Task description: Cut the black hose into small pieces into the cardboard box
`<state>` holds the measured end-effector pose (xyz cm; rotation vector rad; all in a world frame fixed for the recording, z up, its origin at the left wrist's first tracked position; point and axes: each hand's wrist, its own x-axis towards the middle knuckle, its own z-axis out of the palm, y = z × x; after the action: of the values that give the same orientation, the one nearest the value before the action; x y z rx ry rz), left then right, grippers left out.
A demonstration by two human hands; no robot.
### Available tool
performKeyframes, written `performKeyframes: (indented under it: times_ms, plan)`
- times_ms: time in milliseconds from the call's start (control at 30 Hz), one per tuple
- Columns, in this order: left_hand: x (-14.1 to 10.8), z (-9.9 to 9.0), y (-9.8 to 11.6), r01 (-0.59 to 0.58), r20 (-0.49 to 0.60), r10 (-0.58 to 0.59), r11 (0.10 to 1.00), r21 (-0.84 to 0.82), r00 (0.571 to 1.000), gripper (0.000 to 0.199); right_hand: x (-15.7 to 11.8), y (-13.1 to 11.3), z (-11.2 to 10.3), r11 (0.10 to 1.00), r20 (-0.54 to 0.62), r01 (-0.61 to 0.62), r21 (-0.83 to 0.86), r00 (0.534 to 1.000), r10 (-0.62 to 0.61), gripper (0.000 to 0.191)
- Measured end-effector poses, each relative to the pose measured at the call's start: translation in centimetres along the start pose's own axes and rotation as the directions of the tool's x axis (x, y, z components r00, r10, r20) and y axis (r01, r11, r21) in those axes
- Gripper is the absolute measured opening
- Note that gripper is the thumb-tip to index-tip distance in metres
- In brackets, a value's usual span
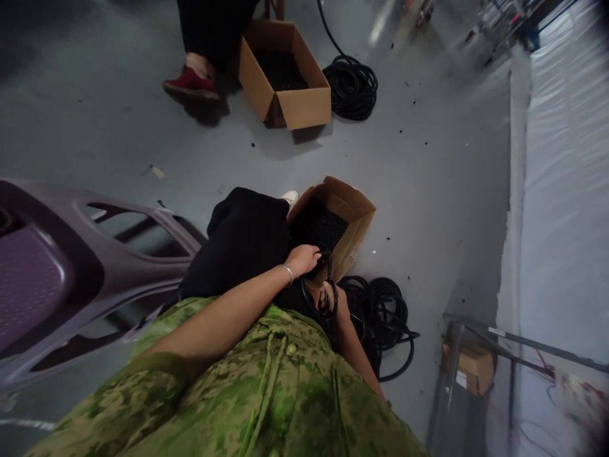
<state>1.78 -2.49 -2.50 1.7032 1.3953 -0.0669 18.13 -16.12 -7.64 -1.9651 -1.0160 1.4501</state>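
My right hand [337, 301] is closed around a looped length of thin black hose [329, 270], with strands running through and over the fingers. Just up and to the left, my left hand [303, 259] has its fingers pinched together near the end of the hose, above the box edge. Whatever sits between those fingertips is dark and too small to name. Directly beyond both hands, an open cardboard box [356, 223] holds a mass of small black pieces [320, 225]. A pile of coiled black hose [383, 308] lies on the floor beside my right forearm.
Across the floor, a second cardboard box [304, 108] with black pieces stands beside another hose coil [353, 87] and a person's red shoe [193, 84]. A purple-grey plastic chair [71, 235] is at left. A metal-framed rack [457, 355] with a small carton [476, 368] stands at right.
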Motion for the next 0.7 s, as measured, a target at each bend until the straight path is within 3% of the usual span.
performKeyframes:
  times_ms: [700]
  plan:
    - [0.1, 0.4, -0.4, -0.032, 0.035, 0.033, 0.998, -0.046, 0.999, 0.034, 0.2, 0.6, 0.9, 0.997, 0.009, -0.026, 0.079, 1.000, 0.026, 0.051]
